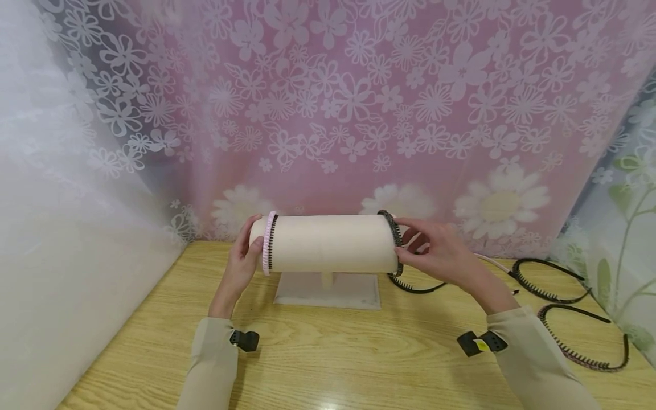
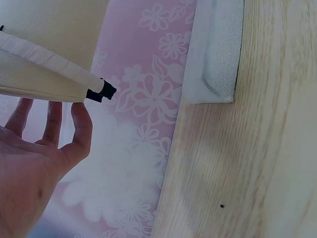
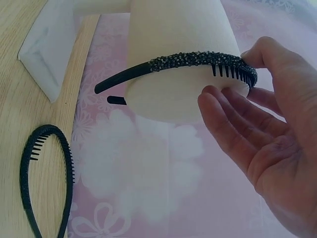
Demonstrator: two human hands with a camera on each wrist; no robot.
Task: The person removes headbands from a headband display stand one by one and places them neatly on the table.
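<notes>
A cream padded cylinder (image 1: 333, 245) lies sideways on a short post over a pale flat base (image 1: 328, 299), forming a headband display stand. My left hand (image 1: 240, 270) holds its left end, thumb in front; in the left wrist view the fingertips touch the end edge. Beside that thumb, a pink wrapped headband (image 1: 267, 247) with dark teeth sits around the cylinder. At the right end, my right hand (image 1: 442, 250) pinches a black glittery headband (image 3: 188, 59) between thumb and fingers. This band curves over the cylinder, its two tips sticking out past the surface in the right wrist view.
Several loose headbands lie on the wooden table at right: a black one (image 1: 528, 289), a dark pinkish one (image 1: 589, 361), a light pink one (image 1: 492, 261) and another black one (image 1: 417, 291) behind the stand. A floral curtain (image 1: 328, 102) hangs close behind.
</notes>
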